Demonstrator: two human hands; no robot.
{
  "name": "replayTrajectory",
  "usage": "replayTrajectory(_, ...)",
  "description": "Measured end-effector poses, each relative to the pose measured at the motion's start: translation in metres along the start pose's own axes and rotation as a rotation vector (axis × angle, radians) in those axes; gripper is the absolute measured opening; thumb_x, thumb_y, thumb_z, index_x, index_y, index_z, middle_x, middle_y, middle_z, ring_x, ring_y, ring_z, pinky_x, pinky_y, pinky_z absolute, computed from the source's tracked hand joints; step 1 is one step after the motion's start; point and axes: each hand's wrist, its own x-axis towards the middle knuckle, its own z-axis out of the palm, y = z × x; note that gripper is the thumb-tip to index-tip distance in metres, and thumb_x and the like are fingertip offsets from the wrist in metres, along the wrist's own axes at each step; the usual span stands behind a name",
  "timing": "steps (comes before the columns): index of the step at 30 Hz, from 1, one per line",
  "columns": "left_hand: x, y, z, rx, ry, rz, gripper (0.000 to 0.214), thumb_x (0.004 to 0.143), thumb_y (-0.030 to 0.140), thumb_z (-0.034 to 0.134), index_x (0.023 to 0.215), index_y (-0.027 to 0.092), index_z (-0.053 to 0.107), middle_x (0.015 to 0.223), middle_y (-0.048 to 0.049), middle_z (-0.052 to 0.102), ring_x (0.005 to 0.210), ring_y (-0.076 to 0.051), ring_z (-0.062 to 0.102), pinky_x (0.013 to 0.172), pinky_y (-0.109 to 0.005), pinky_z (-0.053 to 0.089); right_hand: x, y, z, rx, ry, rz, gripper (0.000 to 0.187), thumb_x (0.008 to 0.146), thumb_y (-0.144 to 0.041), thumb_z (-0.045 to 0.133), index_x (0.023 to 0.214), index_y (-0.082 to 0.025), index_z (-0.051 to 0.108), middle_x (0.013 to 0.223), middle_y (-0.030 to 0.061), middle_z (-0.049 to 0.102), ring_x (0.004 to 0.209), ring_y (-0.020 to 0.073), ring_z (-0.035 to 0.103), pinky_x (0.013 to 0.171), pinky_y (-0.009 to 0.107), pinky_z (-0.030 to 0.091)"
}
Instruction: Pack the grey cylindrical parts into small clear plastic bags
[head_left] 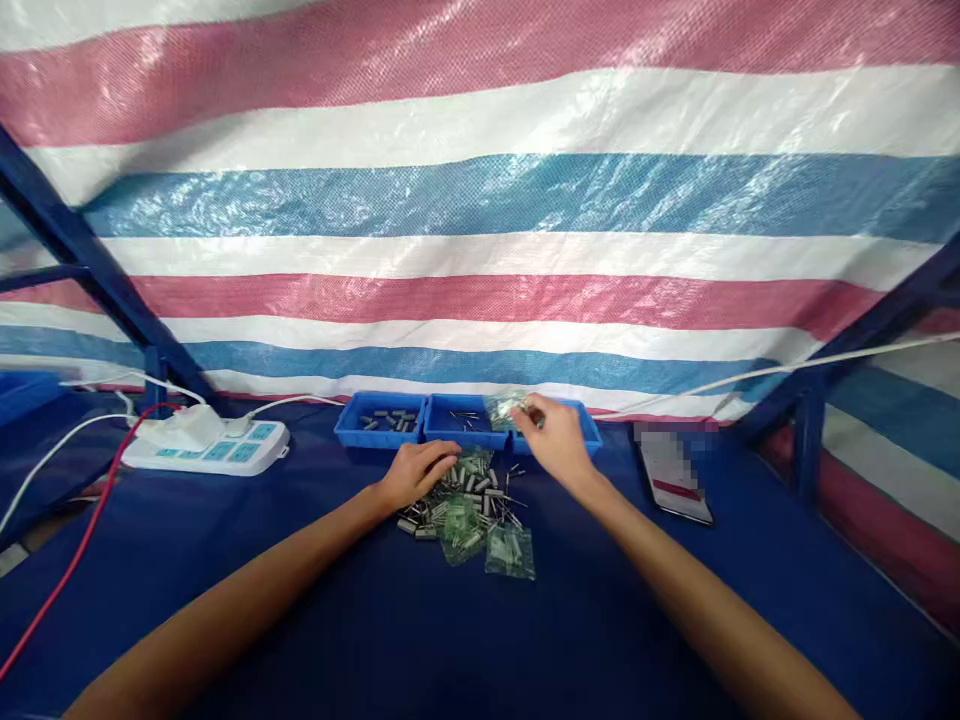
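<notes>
Grip of right hand (pixel 555 440): thumb and fingertips clamped on small clear plastic bag (pixel 504 408), held up just above the seam between middle blue plastic tray (pixel 465 440) and right blue plastic tray (pixel 589 432). Bag leftward of the knuckles, hanging from the pinch; contents pale, too small to identify.

Grip of left hand (pixel 416 475): palm down, fingers curled onto loose pile of short grey cylindrical parts with wire leads (pixel 469 490). Cannot tell whether anything is pinched underneath.

Key relation: pile lies on the blue-cloth tabletop (pixel 337 620) directly in front of the trays, between the two hands; left hand touching it, right hand beyond it and raised. Long axes of the parts mixed, no common direction. More flat clear bags (pixel 510 552) at the near edge of the pile, nearer the body than either hand. Left blue plastic tray (pixel 346 432) with a few grey parts inside.

Writing: none legible. White power strip with teal sockets (pixel 217 450), far left, no brand readable. Dark phone (pixel 675 480), right of the trays, upper part blurred, red band below, text unreadable. Red-white-blue striped woven tarp (pixel 480 200) behind, unmarked.
</notes>
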Motion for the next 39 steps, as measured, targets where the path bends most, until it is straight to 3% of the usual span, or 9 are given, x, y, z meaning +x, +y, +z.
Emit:
replayTrajectory(4,-0.001,0.0,-0.001,0.001,0.008,0.002,0.022,0.094,0.026,0.042,0.104,0.017,0.058,0.09,-0.0038,0.068,0.075,-0.012,0.065,0.066,-0.019,0.047,0.012,0.028,-0.019,-0.289,0.066,0.188,0.024,0.086,-0.029,0.045,0.083,-0.014,0.064,0.081,0.0108,0.067,0.074,0.0218,0.062,0.061,0.026,0.038)
replayTrajectory(7,-0.001,0.001,-0.002,-0.004,0.008,-0.001,0.022,0.094,0.026,0.041,0.104,0.017,0.059,0.086,-0.0041,0.068,0.071,-0.012,0.064,0.064,-0.019,0.047,0.014,0.034,-0.021,-0.427,-0.031,0.211,0.027,0.085,-0.03,0.046,0.087,-0.011,0.065,0.086,0.0157,0.067,0.079,0.0259,0.063,0.064,0.029,0.039)
replayTrajectory(11,-0.001,0.001,-0.003,-0.008,0.009,-0.008,0.021,0.094,0.024,0.043,0.104,0.017,0.059,0.081,-0.0029,0.067,0.066,-0.011,0.062,0.06,-0.019,0.044,0.006,0.021,-0.015,-0.336,-0.298,-0.02,0.025,0.085,-0.031,0.048,0.083,-0.015,0.067,0.083,0.011,0.068,0.079,0.0235,0.063,0.063,0.028,0.039)
replayTrajectory(14,-0.001,0.002,-0.003,-0.013,0.017,-0.009,0.02,0.094,0.023,0.043,0.104,0.016,0.059,0.077,-0.0022,0.066,0.062,-0.01,0.06,0.058,-0.019,0.042,-0.007,0.004,-0.011,-0.215,-0.632,-0.224,0.021,0.079,-0.035,0.058,0.073,-0.017,0.067,0.074,0.007,0.067,0.071,0.0209,0.063,0.057,0.025,0.037)
replayTrajectory(17,0.0,0.003,-0.003,-0.004,0.021,-0.013,0.022,0.094,0.025,0.042,0.102,0.016,0.06,0.075,-0.0024,0.066,0.061,-0.01,0.06,0.057,-0.019,0.042,-0.02,-0.01,-0.01,-0.268,-0.795,-0.282,0.027,0.07,-0.04,0.067,0.078,-0.015,0.068,0.077,0.0104,0.066,0.07,0.0237,0.063,0.054,0.026,0.038)
replayTrajectory(21,0.0,0.004,-0.004,-0.002,0.018,-0.008,0.022,0.094,0.025,0.041,0.102,0.016,0.06,0.075,-0.0027,0.066,0.06,-0.01,0.059,0.056,-0.019,0.042,-0.029,-0.018,-0.008,-0.306,-0.812,-0.32,0.036,0.07,-0.044,0.065,0.088,-0.013,0.068,0.084,0.0144,0.066,0.073,0.0266,0.064,0.056,0.028,0.041)
replayTrajectory(31,0.0,0.003,-0.003,-0.006,0.016,0.0,0.02,0.094,0.023,0.043,0.102,0.017,0.06,0.073,-0.0012,0.065,0.058,-0.01,0.059,0.055,-0.019,0.04,-0.031,-0.016,0.006,-0.331,-0.757,-0.337,0.021,0.074,-0.021,0.055,0.088,-0.012,0.067,0.083,0.0149,0.066,0.072,0.0265,0.065,0.055,0.028,0.043)
replayTrajectory(39,0.0,0.004,-0.003,0.007,0.005,-0.007,0.02,0.094,0.023,0.042,0.101,0.017,0.06,0.076,-0.0016,0.066,0.06,-0.01,0.059,0.056,-0.019,0.041,-0.026,-0.011,0.016,-0.338,-0.74,-0.358,0.019,0.075,-0.021,0.053,0.084,-0.01,0.067,0.082,0.0148,0.067,0.072,0.0243,0.065,0.06,0.027,0.044)
